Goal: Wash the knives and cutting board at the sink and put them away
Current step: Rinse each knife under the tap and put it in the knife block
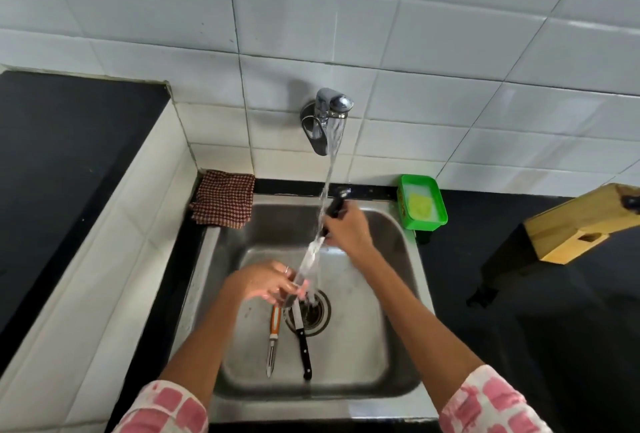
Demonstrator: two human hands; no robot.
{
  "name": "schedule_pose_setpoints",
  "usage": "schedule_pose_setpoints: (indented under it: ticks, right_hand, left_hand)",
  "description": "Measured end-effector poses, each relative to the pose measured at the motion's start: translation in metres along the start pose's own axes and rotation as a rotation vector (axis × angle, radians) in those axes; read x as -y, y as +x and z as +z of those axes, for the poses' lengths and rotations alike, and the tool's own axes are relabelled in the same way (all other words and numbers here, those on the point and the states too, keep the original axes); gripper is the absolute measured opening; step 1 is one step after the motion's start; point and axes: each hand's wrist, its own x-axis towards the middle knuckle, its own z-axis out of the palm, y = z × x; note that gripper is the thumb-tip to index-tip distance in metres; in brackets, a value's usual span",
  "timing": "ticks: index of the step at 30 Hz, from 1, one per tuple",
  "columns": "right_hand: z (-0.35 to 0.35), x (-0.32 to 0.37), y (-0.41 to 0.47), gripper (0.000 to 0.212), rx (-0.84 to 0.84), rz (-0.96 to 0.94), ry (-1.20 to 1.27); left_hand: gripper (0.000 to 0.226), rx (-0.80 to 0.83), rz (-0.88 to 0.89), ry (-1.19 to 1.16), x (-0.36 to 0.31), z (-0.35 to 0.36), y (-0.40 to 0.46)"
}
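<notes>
Sleeves (162, 408), knife (313, 252) diagonal, tip toward left hand (266, 282)

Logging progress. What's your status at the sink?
Right hand grips knife handle, left hand rubs blade under running water. Second knife, peeler waiting in sink.

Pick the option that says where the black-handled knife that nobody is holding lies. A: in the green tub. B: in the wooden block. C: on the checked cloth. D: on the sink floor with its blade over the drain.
D: the loose black-handled knife lies flat in the sink, blade tip over the drain, beside the orange-handled peeler, while the right hand holds another knife under the running water.
</notes>
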Motion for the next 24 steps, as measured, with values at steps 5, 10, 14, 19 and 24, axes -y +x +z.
schedule_pose_setpoints:
  ticks: [5, 10, 14, 19, 24]
  right_hand:
    - [0.021, 0.010, -0.023, 0.061, 0.077, -0.185, -0.211]
    - [-0.003, 0.016, -0.031, 0.036, -0.054, -0.394, -0.238]
    - [-0.037, 0.002, -0.032, 0.026, -0.102, -0.385, -0.176]
    - [-0.121, -0.034, -0.041, 0.041, -0.249, -0.230, 0.147]
    - [-0.255, -0.066, -0.070, 0.026, -0.520, -0.220, 0.304]
  left_hand:
    - [0.041, -0.228, -0.086, 0.175, -0.029, -0.019, -0.009]
    - [0.030, -0.263, 0.045, 0.213, -0.053, -0.012, -0.011]
    - [0.006, -0.267, 0.192, 0.086, -0.047, 0.013, 0.001]
    - [0.017, -0.227, 0.271, 0.382, -0.071, 0.057, 0.036]
    - [0.026, -0.160, 0.075, 1.019, -0.119, 0.138, 0.086]
